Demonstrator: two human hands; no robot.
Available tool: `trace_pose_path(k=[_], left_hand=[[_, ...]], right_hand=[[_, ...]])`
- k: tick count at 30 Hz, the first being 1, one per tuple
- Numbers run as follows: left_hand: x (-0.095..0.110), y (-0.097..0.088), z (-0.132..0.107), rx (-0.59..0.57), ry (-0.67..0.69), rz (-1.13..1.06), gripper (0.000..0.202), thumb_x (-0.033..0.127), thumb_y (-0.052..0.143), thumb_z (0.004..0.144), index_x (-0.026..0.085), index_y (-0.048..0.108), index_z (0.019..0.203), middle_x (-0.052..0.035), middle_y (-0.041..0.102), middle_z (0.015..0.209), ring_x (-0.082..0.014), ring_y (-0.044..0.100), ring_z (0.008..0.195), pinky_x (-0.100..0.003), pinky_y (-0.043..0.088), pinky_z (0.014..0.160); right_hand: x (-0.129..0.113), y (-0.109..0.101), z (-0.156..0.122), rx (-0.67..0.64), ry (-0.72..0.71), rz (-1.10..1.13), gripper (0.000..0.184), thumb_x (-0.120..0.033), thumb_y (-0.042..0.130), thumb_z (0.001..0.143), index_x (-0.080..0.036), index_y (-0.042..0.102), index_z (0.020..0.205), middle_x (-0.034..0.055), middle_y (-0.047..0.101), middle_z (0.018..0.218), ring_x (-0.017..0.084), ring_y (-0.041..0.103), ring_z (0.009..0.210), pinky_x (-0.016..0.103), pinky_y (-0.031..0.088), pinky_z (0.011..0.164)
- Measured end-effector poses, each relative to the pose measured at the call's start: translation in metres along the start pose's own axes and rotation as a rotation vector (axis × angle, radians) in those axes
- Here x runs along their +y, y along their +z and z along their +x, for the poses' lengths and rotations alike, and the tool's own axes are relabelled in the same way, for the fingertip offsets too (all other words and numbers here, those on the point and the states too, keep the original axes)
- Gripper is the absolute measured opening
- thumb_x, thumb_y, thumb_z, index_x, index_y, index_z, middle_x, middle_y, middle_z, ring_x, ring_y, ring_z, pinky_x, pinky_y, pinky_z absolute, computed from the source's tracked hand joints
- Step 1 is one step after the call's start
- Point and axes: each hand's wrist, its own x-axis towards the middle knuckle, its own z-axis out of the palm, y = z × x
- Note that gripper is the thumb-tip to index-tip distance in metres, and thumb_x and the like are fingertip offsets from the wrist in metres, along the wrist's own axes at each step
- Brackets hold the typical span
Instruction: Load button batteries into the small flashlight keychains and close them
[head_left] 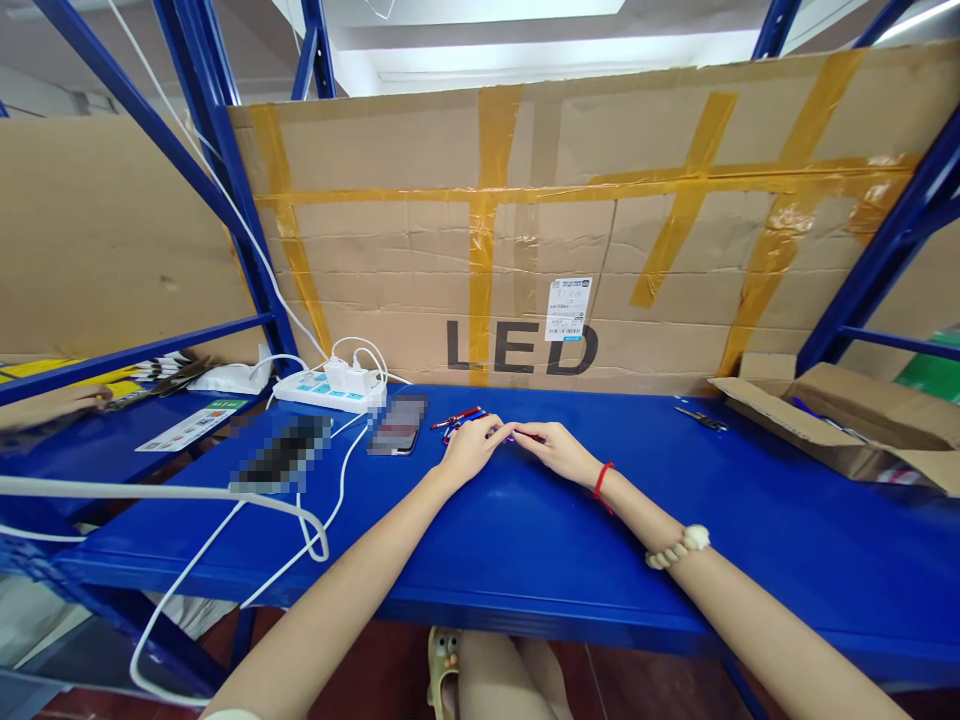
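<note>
My left hand and my right hand meet over the blue tabletop, their fingertips almost touching. Between them is a slim pen with dark red and purple parts, mostly covered by fingers. My right fingers are closed around its near end. The left fingers are bent down and pressed together at its other end; how they grip it is partly hidden. Just behind my left hand lie several red and blue pens, close together and partly covered by that hand.
Left of the pens lie a phone and a blurred dark device. A white power strip trails white cables over the front edge. Scissors and an open cardboard box are rightward. Another person's hand shows far left.
</note>
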Motion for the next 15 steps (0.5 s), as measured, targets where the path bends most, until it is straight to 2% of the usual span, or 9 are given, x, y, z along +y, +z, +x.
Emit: trace_pose_path(k=[3,7,10,15], left_hand=[[0.002,0.0018,-0.0015,0.003,0.011,-0.034,0.037,0.049,0.032,0.086,0.021,0.057,0.084,0.0028,0.058,0.064,-0.0127,0.053,0.062,-0.021,0.034,0.057],[0.004,0.0047,-0.0031,-0.025,0.016,-0.094,0.034,0.046,0.031,0.087,0.022,0.054,0.09,0.0029,0.057,0.064,-0.0132,0.053,0.062,-0.022,0.037,0.058],[0.0051,0.0065,-0.0031,-0.06,0.025,-0.142,0.033,0.043,0.03,0.088,0.021,0.053,0.093,0.0035,0.054,0.059,-0.0126,0.052,0.057,-0.022,0.037,0.057],[0.0056,0.0081,-0.0029,-0.072,0.068,-0.173,0.031,0.043,0.032,0.088,0.02,0.052,0.094,0.0055,0.05,0.053,-0.0105,0.046,0.049,-0.021,0.035,0.052]], right_hand=[[0.0002,-0.003,-0.0009,0.053,0.056,0.046,0.044,-0.044,0.041,0.085,-0.015,0.063,0.11,0.0025,0.063,0.068,0.013,0.05,0.056,0.023,0.04,0.052],[0.0056,-0.0041,-0.0002,0.161,0.138,0.153,0.044,-0.046,0.047,0.081,-0.015,0.065,0.107,0.0049,0.064,0.075,0.008,0.041,0.045,0.022,0.035,0.041],[0.0093,-0.0039,0.0008,0.209,0.183,0.223,0.046,-0.047,0.047,0.08,-0.016,0.063,0.11,0.0043,0.064,0.076,0.006,0.035,0.041,0.021,0.032,0.038],[0.0076,-0.0043,0.0012,0.249,0.217,0.273,0.047,-0.046,0.05,0.078,-0.014,0.062,0.11,0.0027,0.062,0.07,0.006,0.037,0.041,0.021,0.032,0.039]])
